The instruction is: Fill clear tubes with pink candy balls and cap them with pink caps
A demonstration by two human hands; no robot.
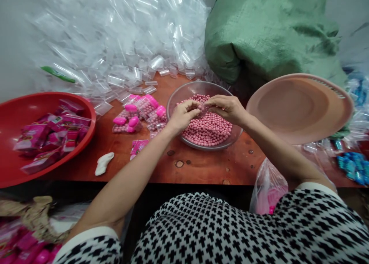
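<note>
Both hands meet over a clear glass bowl (173, 98) filled with small pink beads (211, 129). My left hand (182, 116) and my right hand (227, 108) have their fingers pinched together on a small clear plastic bag (203, 109) held between them above the beads. To the left of the bowl lie several filled clear bags (138, 116) with beads and pink oval pieces inside.
A red basin (17, 114) with pink packets stands at left. A heap of empty clear bags (115, 44) fills the back. A green sack (271, 33) and a pink tray (300, 108) sit at right, blue packets (353, 167) at far right. A bag (268, 189) hangs at the table edge.
</note>
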